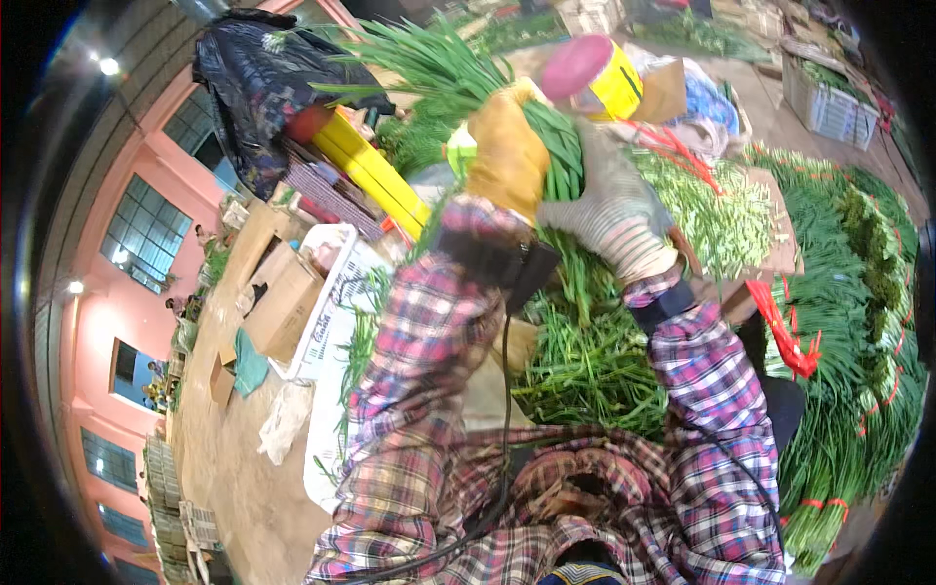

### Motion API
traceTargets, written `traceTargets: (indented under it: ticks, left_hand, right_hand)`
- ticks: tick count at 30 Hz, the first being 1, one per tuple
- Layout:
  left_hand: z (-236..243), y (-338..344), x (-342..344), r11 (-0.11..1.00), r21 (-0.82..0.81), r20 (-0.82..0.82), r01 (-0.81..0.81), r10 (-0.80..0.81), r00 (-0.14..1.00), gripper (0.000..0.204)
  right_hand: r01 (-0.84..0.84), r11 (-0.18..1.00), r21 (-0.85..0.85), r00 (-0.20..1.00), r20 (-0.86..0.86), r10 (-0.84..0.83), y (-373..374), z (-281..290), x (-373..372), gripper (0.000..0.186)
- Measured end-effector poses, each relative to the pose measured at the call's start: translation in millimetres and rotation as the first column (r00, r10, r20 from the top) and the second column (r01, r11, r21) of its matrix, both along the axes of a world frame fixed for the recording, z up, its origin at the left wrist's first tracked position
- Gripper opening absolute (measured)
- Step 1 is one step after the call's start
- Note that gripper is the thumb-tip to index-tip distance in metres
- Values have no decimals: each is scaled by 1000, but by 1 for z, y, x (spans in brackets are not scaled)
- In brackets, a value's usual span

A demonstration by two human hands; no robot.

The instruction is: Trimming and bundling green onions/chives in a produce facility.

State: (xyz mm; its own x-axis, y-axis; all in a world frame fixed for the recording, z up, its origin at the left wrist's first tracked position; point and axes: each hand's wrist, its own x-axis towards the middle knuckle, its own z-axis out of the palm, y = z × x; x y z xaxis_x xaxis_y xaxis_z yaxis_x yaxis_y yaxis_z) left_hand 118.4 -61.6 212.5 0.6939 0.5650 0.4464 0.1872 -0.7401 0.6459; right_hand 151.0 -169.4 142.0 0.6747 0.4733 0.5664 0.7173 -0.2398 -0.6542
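My left hand [507, 146], in a yellow-tan work glove, is closed around a bunch of long flat green leaves [558, 156]. The leaf tips fan out toward the far left, past the glove. On the other side of the bunch, my right hand [616, 207] wears a grey striped glove. Its thumb lies across the leaves while the fingertips are blurred and partly hidden behind them. Below both hands, a heap of loose green leaves [595, 370] lies close in front of my body. More greens [429, 141] lie beyond my left hand.
Pale green budded stems [712, 219] lie on cardboard at right, near red plastic ties [795, 341]. Tied green bundles [829, 322] are stacked farther right. A yellow tub with a pink end [609, 83] lies beyond my hands. At left are a white crate [327, 302] and a cardboard box [283, 302].
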Motion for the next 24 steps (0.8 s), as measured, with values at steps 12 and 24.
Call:
traceTargets:
  ticks: [12,24]
  left_hand:
    - [13,13,-28,618,537,99,574,-722,684,21]
    - [19,44,4,136,-746,367,652,-733,573,14]
  right_hand:
    - [-375,868,326,893,-123,433,12,-13,31,58]
    - [-378,756,534,522,-552,651,-10,-24,23,42]
